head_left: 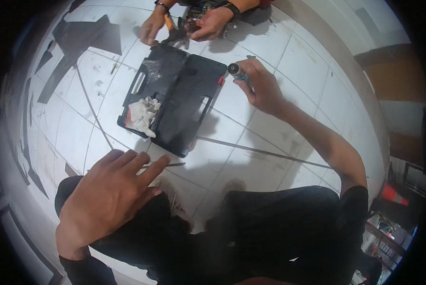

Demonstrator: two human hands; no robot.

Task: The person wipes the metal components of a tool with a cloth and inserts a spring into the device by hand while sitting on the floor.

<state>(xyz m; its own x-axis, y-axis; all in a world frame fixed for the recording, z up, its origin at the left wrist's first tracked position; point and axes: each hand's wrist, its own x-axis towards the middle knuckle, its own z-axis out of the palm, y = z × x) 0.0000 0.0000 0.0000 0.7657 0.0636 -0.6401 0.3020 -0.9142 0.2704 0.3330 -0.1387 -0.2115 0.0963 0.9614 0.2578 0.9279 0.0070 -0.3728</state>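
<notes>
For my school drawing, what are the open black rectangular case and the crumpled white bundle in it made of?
The open black rectangular case looks like matte plastic: stiff, smooth, neatly moulded. The crumpled white bundle seems dull fabric, from its soft folds; no weave shows.

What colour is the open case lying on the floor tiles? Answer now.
The open case is black; it shows best in the head view.

No readable lettering, no legible numbers or signs
</notes>
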